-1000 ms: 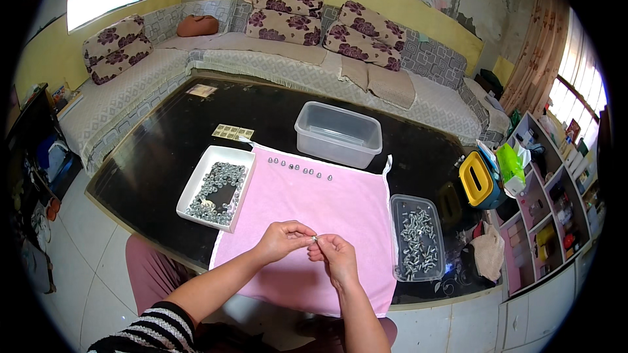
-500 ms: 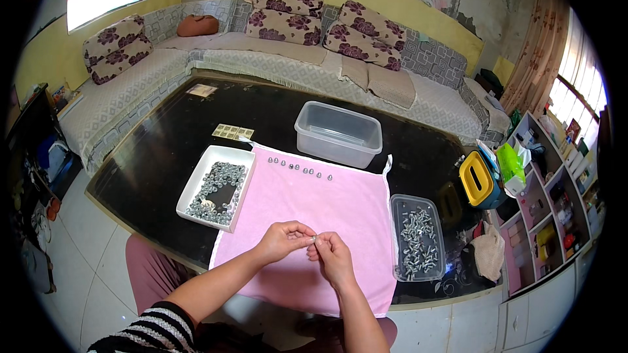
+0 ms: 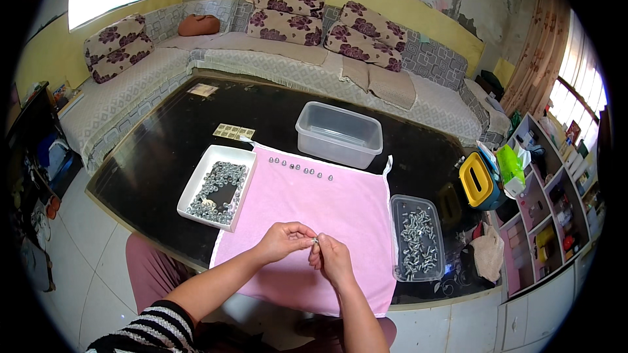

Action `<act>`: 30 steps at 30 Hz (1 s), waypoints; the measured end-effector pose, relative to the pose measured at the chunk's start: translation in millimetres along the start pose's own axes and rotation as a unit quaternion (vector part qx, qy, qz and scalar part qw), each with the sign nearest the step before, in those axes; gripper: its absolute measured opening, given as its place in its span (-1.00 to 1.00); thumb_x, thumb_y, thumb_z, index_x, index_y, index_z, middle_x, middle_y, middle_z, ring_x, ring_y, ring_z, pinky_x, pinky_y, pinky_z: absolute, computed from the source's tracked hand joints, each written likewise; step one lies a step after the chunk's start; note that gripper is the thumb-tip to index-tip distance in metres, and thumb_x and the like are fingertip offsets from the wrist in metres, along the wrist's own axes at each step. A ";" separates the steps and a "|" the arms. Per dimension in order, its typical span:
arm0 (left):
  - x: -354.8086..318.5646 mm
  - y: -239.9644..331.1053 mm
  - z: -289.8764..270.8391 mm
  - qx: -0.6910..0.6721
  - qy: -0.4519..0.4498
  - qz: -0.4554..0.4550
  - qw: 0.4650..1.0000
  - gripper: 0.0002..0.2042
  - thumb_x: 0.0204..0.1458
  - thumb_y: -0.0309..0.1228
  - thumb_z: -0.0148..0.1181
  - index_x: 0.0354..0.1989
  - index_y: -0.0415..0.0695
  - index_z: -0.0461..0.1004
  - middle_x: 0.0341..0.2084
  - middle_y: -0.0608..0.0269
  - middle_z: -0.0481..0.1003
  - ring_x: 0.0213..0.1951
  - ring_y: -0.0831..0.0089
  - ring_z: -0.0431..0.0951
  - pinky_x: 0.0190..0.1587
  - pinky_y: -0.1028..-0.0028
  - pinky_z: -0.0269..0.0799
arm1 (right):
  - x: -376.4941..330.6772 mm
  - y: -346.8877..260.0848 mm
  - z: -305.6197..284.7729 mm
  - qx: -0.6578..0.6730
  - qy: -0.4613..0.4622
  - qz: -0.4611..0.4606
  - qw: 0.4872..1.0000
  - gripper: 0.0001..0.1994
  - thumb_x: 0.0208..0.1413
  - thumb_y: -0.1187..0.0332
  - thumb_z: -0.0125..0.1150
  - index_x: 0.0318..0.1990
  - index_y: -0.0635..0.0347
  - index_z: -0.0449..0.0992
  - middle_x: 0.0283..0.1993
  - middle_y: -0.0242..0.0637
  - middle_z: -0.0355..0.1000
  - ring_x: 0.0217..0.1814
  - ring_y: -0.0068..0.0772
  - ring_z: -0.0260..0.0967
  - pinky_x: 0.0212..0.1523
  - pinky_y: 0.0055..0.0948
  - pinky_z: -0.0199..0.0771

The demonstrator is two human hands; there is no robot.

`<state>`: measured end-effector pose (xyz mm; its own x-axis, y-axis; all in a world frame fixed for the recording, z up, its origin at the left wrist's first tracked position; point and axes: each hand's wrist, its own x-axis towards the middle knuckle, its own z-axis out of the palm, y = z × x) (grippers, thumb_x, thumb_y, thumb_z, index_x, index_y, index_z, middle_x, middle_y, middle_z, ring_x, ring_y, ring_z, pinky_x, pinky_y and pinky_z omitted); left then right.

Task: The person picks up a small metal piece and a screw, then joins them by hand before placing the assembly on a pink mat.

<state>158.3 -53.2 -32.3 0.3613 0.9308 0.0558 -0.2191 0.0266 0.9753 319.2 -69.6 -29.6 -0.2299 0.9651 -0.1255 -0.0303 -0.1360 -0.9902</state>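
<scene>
Above a pink cloth, my left hand and my right hand meet, fingertips pinched on one small silvery metal screw. The fingers cover most of it, so I cannot tell whether a nut is on it. Left of the cloth, a white box holds many metal nuts. To the right, a clear plastic tray contains loose screws. Several small metal pieces stand in a row along the cloth's far part.
An open translucent tub stands behind the cloth on the black table. A flat card lies behind the white box. A yellow-and-blue container and a beige cloth are at the right, near shelves.
My right fingers have shifted slightly around the screw, curling in closer. My left hand is nearly still, and the row of pieces is unchanged.
</scene>
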 end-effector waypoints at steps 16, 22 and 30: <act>3.3 0.6 -0.6 -0.005 0.011 -0.023 1.000 -0.86 -0.04 -0.58 0.11 -0.28 -0.30 0.42 -0.40 0.24 0.47 -0.33 0.57 0.47 -0.24 0.61 0.41 | -2.8 -0.3 6.3 0.060 0.049 -0.041 0.996 -0.78 0.13 0.27 -0.01 -0.40 0.26 0.37 -0.61 -0.36 0.32 -0.59 -0.61 0.27 -0.54 -0.65 0.31; 3.7 0.9 -1.3 -0.014 0.010 -0.013 1.000 -0.86 -0.04 -0.56 0.12 -0.28 -0.29 0.43 -0.41 0.26 0.47 -0.35 0.60 0.46 -0.26 0.62 0.40 | -3.2 -1.8 9.1 0.063 0.064 -0.069 0.994 -0.83 0.16 0.35 -0.07 -0.38 0.25 0.33 -0.54 -0.31 0.35 -0.52 -0.58 0.30 -0.48 -0.65 0.32; 3.2 1.5 1.0 -0.012 0.012 0.004 1.000 -0.87 -0.03 -0.55 0.12 -0.29 -0.27 0.44 -0.40 0.28 0.47 -0.33 0.61 0.46 -0.24 0.63 0.39 | -0.7 3.3 6.0 0.034 0.077 -0.103 0.991 -0.85 0.15 0.36 -0.07 -0.32 0.27 0.32 -0.46 -0.32 0.36 -0.46 -0.60 0.30 -0.40 -0.64 0.35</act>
<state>160.1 -50.5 -30.4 0.3384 0.9392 0.0591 -0.2444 0.0271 0.9693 313.4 -72.1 -32.4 -0.0618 0.9959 0.0658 -0.1283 0.0575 -0.9901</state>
